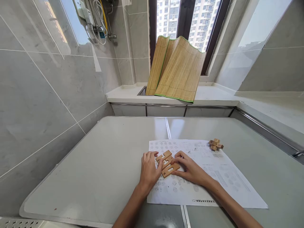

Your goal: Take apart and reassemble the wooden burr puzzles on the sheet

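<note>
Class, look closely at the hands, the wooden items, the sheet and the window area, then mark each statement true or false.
1. Both hands, left hand and right hand, are at the flat wooden pieces. True.
2. The wooden cluster is beside the left hand. False: it is near the sheet's far edge, beyond the right hand.
3. The sheet has printing on it. True.
4. The flat pieces are stacked in a tall tower. False: they lie side by side.
5. The slatted mat is in front of the window. True.
</note>
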`<state>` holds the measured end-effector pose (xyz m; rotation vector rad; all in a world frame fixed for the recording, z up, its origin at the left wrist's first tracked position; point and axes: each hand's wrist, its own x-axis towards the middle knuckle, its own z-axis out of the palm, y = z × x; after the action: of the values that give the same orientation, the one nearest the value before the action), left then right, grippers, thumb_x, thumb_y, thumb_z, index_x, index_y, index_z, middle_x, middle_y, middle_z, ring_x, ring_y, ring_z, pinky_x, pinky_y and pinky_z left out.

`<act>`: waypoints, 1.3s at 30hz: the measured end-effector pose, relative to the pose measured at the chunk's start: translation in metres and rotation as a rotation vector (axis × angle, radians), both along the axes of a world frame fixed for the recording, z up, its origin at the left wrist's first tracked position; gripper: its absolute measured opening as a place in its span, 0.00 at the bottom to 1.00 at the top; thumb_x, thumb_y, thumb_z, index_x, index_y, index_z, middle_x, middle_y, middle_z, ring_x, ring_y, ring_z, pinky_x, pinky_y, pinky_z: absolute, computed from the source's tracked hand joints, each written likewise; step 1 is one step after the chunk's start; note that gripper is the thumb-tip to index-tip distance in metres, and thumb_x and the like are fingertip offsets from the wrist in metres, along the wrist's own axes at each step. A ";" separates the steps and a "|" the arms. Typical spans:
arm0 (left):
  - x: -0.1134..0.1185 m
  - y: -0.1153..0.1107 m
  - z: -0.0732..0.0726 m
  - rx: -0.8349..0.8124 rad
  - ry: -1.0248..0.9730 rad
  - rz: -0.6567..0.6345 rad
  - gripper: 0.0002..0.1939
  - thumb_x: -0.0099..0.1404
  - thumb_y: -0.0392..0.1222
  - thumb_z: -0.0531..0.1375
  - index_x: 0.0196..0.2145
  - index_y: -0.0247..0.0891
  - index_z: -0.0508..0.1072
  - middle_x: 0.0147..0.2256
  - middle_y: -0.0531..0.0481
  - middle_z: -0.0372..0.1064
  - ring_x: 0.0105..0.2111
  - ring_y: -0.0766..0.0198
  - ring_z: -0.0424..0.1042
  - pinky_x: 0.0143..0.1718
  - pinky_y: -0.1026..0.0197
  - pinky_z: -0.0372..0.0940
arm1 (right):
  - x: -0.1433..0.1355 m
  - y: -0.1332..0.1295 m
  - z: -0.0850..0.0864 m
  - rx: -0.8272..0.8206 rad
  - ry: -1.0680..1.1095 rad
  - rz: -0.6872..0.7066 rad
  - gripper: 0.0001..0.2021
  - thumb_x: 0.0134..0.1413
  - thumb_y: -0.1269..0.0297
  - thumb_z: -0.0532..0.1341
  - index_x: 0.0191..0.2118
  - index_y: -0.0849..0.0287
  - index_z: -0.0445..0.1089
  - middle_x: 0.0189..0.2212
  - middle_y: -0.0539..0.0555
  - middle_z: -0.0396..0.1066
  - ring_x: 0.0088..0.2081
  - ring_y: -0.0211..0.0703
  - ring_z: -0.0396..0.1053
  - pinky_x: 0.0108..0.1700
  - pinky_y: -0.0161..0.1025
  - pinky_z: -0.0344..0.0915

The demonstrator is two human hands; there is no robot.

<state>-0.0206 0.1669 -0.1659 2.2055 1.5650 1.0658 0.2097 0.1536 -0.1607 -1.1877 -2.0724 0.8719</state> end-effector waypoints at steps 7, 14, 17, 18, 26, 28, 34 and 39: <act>0.001 -0.002 -0.005 0.033 0.007 0.104 0.06 0.67 0.44 0.62 0.36 0.40 0.70 0.52 0.41 0.66 0.59 0.45 0.60 0.57 0.38 0.62 | 0.004 0.000 -0.006 -0.003 -0.008 0.031 0.15 0.56 0.49 0.69 0.42 0.51 0.71 0.45 0.55 0.69 0.48 0.52 0.67 0.49 0.46 0.67; 0.001 -0.002 0.002 0.013 -0.013 0.064 0.07 0.70 0.43 0.60 0.34 0.40 0.70 0.51 0.42 0.66 0.58 0.46 0.60 0.57 0.39 0.62 | 0.005 -0.004 -0.002 -0.037 0.016 0.049 0.15 0.58 0.50 0.68 0.46 0.49 0.72 0.45 0.54 0.71 0.47 0.52 0.68 0.49 0.47 0.67; 0.002 -0.003 0.008 0.007 -0.084 0.049 0.05 0.72 0.41 0.58 0.36 0.41 0.70 0.49 0.44 0.68 0.56 0.48 0.61 0.56 0.41 0.63 | 0.005 -0.004 -0.002 -0.046 0.003 0.061 0.13 0.59 0.50 0.67 0.46 0.49 0.74 0.46 0.55 0.71 0.48 0.53 0.68 0.49 0.47 0.67; 0.002 -0.003 0.010 0.007 -0.109 0.048 0.06 0.72 0.41 0.57 0.36 0.41 0.70 0.48 0.44 0.68 0.55 0.49 0.62 0.56 0.41 0.64 | 0.005 -0.004 -0.002 -0.042 0.006 0.059 0.13 0.59 0.50 0.67 0.45 0.49 0.74 0.46 0.55 0.71 0.48 0.53 0.68 0.49 0.47 0.67; 0.005 -0.009 0.030 -0.036 -0.294 -0.006 0.07 0.71 0.45 0.58 0.35 0.42 0.70 0.42 0.47 0.72 0.48 0.53 0.69 0.50 0.49 0.66 | 0.005 -0.006 0.007 -0.101 0.079 -0.040 0.17 0.60 0.45 0.64 0.41 0.53 0.76 0.37 0.53 0.76 0.35 0.47 0.70 0.38 0.42 0.66; 0.004 -0.012 0.036 -0.097 -0.372 -0.037 0.10 0.71 0.48 0.58 0.34 0.42 0.70 0.38 0.48 0.73 0.43 0.55 0.71 0.46 0.52 0.67 | 0.006 -0.005 0.008 -0.144 0.161 -0.129 0.19 0.59 0.42 0.64 0.40 0.55 0.75 0.35 0.53 0.77 0.34 0.46 0.70 0.36 0.41 0.66; 0.012 -0.018 0.040 -0.478 -0.762 -0.333 0.18 0.72 0.56 0.56 0.33 0.41 0.61 0.27 0.54 0.72 0.22 0.67 0.69 0.26 0.63 0.61 | 0.004 0.000 0.008 -0.328 0.552 -0.303 0.25 0.54 0.37 0.66 0.42 0.57 0.71 0.31 0.56 0.78 0.28 0.47 0.75 0.26 0.39 0.67; 0.020 -0.019 0.033 -0.582 -0.793 -0.397 0.20 0.70 0.58 0.58 0.32 0.41 0.58 0.27 0.52 0.74 0.18 0.70 0.66 0.22 0.65 0.55 | 0.002 0.002 0.002 -0.374 0.775 -0.289 0.24 0.52 0.41 0.70 0.45 0.56 0.74 0.43 0.58 0.80 0.46 0.55 0.79 0.51 0.51 0.75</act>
<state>-0.0009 0.1482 -0.1333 1.3568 0.8765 1.0009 0.2115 0.1559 -0.1588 -1.0555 -1.1211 1.3441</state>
